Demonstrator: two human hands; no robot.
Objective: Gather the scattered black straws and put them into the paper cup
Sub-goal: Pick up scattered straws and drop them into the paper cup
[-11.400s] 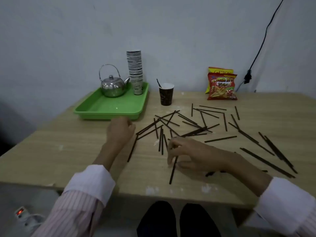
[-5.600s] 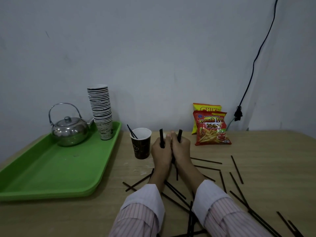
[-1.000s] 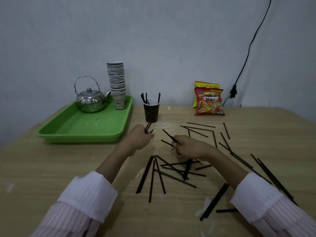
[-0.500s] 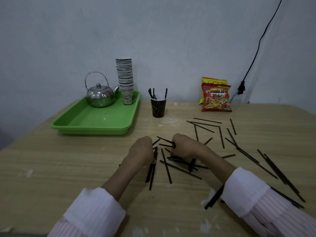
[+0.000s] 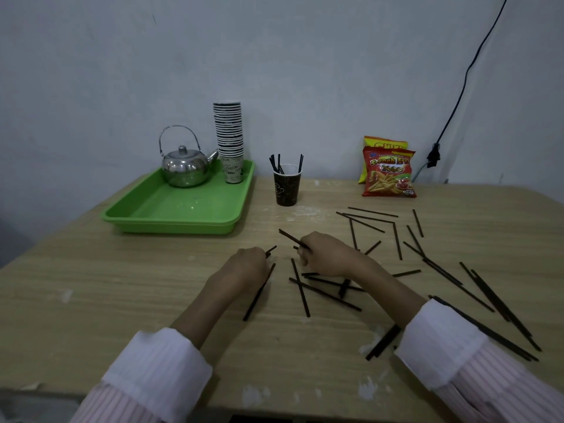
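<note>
The head view looks down on a pale wood-grain table (image 5: 91,300) with chalky white scuffs near its lower edge. At centre frame the left hand (image 5: 248,264) is curled into a loose fist, knuckles up, with the tip of a thin black straw (image 5: 271,249) poking out toward the upper right; how many straws it grips is hidden by the fingers. Just to its right the right hand (image 5: 328,254) pinches a second straw (image 5: 291,238) that slants up to the left, its tip raised above the tabletop. The hands are close but not touching.

More scattered straws (image 5: 396,239), matte and stick-straight, lie criss-crossed below and right of the hands and out to the right edge; some pass under the right forearm, and one pair near the white-cuffed, pink-striped right sleeve (image 5: 442,340) is partly covered.

The paper cup (image 5: 286,189), dark with a faint printed motif and white inside, stands upright above the hands, several straws leaning in it.

In the upper left a glossy green plastic tray (image 5: 171,215) carries a rounded shiny metal kettle (image 5: 186,169) and a tall stack of paper cups (image 5: 229,138). At upper right two crinkly snack bags (image 5: 387,174) lean on the wall, the rear one mostly hidden, beside a black cable (image 5: 457,99).
</note>
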